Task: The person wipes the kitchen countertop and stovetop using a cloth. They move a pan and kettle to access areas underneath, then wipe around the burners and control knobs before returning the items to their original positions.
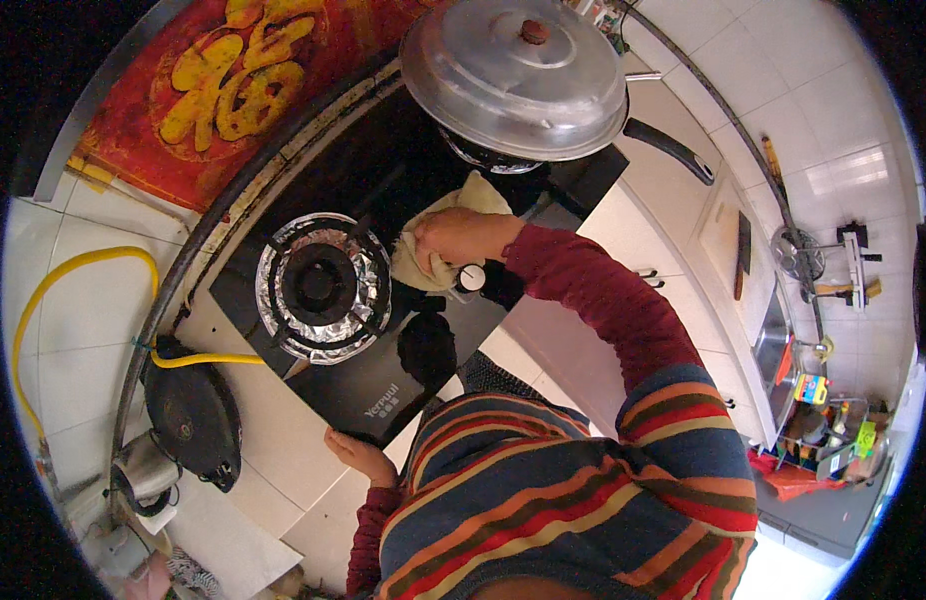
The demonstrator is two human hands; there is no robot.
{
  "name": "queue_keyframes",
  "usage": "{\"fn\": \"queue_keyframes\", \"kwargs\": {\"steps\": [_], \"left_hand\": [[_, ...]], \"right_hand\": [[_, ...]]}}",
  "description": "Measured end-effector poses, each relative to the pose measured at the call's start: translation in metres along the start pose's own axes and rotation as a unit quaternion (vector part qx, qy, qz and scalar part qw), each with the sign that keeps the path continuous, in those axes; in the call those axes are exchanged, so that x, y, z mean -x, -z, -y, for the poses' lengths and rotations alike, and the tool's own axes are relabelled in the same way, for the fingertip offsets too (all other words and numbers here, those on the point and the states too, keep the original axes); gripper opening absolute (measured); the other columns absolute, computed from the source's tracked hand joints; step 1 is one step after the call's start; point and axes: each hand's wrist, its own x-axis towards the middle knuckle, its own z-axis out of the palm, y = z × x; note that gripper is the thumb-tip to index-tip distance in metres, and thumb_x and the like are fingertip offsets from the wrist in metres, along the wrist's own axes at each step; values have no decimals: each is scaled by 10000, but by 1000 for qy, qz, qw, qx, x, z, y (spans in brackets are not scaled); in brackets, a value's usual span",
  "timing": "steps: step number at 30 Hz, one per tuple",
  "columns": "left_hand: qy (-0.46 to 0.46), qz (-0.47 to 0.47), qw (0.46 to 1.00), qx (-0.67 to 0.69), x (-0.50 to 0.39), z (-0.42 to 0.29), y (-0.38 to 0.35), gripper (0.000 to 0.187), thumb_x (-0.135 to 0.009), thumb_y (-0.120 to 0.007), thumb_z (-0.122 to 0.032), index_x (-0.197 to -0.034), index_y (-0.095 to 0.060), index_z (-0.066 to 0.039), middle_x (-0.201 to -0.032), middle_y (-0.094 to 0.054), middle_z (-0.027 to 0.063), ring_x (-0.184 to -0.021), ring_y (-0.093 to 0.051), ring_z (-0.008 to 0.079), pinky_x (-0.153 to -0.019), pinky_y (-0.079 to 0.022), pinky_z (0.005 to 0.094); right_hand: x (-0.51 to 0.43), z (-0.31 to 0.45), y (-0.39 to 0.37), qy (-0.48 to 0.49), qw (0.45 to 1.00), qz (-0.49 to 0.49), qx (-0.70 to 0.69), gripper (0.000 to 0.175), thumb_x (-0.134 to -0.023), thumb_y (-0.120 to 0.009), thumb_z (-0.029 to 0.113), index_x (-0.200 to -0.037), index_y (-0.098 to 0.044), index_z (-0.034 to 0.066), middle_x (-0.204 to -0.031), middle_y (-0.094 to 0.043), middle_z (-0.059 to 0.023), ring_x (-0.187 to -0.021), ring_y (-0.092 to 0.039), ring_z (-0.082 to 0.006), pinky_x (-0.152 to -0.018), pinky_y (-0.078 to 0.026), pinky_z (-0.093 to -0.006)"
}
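Note:
My right hand (pixel 467 236) presses a pale yellow cloth (pixel 478 196) onto the black glass top of a gas stove (pixel 358 196), between its two burners. Just below the cloth is a round white-faced control knob (pixel 471 277). My left hand (pixel 362 455) rests by the stove's front left corner, its fingers close to the edge; whether they touch it is hard to tell. The left burner (pixel 320 283) is ringed with crinkled aluminium foil and carries a black pan support. Over the other burner sits a pan under a large domed metal lid (pixel 519 82) with a brown knob.
A black pan handle (pixel 669 150) juts over the counter. A yellow gas hose (pixel 200 361) runs to the stove's left side, near a black electric griddle (pixel 193 424) and a metal kettle (pixel 146 469). At right, a knife (pixel 743 247) lies on a cutting board (pixel 722 236) beside a sink (pixel 772 337).

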Motion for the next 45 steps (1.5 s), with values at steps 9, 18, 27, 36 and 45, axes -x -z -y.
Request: {"fn": "queue_keyframes", "kwargs": {"steps": [9,18,27,36,45], "left_hand": [[-7,6,1000,-5,-3,16,4,366,-1024,-331,-278,-1132,-495,31,-1061,-515,127,-975,-481,227,-913,-373,317],[-19,10,1000,-11,-1,3,1,361,-1021,-326,-259,-1128,-490,45,-1068,-518,141,-974,-484,244,-912,-373,324],[-33,9,999,-11,-1,4,1,354,-1023,-313,-260,-1139,-487,26,-1061,-518,120,-972,-489,219,-892,-382,310],[-23,24,998,51,-4,13,-1,351,-1022,-319,-272,-1141,-486,13,-1047,-516,102,-944,-491,201,-872,-394,303],[98,121,971,184,-4,19,48,244,-988,-426,-214,-1140,-515,-47,-1119,-561,85,-946,-553,175,-781,-465,313]], "right_hand": [[47,-31,21,-231,968,-81,52,296,-670,-598,27,-884,-733,180,-884,-634,-110,-857,-617,-323,-738,-490,-410],[142,-46,7,-325,914,-231,76,349,-704,-552,-27,-1002,-701,77,-1012,-655,-185,-995,-608,-350,-864,-483,-368],[136,60,-98,-480,799,-338,125,415,-755,-605,108,-1167,-573,68,-978,-604,-225,-802,-615,-388,-672,-516,-462],[28,190,-170,-348,889,-292,58,401,-790,-557,145,-1184,-542,73,-981,-565,-179,-751,-612,-353,-597,-512,-446],[-6,216,-186,-171,915,-327,162,294,-724,-573,118,-997,-667,174,-892,-590,-72,-888,-577,-280,-756,-483,-403]]}}
